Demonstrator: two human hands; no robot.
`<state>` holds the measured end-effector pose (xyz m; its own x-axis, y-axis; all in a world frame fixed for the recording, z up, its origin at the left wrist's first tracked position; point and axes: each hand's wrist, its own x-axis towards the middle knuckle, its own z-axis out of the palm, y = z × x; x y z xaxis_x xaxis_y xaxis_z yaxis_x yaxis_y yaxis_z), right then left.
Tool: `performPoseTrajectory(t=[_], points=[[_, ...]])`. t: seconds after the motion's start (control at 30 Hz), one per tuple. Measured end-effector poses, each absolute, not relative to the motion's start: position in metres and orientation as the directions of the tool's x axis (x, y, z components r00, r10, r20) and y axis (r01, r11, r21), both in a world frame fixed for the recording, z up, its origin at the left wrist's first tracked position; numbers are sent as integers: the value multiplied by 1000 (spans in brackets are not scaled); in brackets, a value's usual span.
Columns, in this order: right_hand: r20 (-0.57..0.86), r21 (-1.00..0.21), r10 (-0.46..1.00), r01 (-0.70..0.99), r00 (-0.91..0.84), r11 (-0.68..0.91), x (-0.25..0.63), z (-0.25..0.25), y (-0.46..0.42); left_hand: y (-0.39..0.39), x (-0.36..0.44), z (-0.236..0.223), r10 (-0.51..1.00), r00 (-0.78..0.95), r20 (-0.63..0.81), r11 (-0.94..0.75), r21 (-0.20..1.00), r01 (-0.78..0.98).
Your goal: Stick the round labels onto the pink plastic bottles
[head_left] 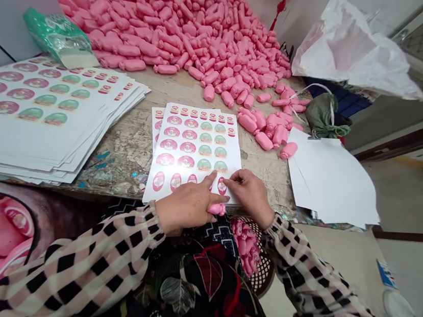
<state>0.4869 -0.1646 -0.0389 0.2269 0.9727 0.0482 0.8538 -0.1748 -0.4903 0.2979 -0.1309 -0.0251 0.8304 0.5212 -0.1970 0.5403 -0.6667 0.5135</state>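
Note:
Near the table's front edge lies a sticker sheet (pixel 194 172) with rows of pink and green oval labels and small red-and-white labels along the top. My left hand (pixel 190 202) is closed around a small pink plastic bottle (pixel 217 209), whose capped end shows; the rest is hidden by my fingers. The index finger of that hand reaches onto the sheet, by the bottom row. My right hand (pixel 249 193) pinches the edge of a pink oval sticker (pixel 222 184) at the sheet's lower right corner. Another sheet peeks out beneath the first.
Pink bottles (pixel 196 28) are heaped along the back. A stack of sticker sheets (pixel 41 127) and a green plastic bag (pixel 60 39) are left; white backing sheets (pixel 332 178) lie right. Labelled bottles fill a left tub (pixel 35 209) and a basket (pixel 259 275) below.

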Motion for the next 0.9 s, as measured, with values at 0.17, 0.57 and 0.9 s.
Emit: performPoseTrajectory(t=[0.17,0.57,0.9], points=[[145,-559,963,822,227,-109,484,-41,-169,-129,300,-24,505,841,-194,-673,522,524],[221,-849,880,527,421,-40,472,-45,-180,-133,301,-24,513,841,-168,-701,483,524],[180,-918,814,391,552,-62,474,-32,-181,-137,298,-18,483,864,-144,-712,509,483]])
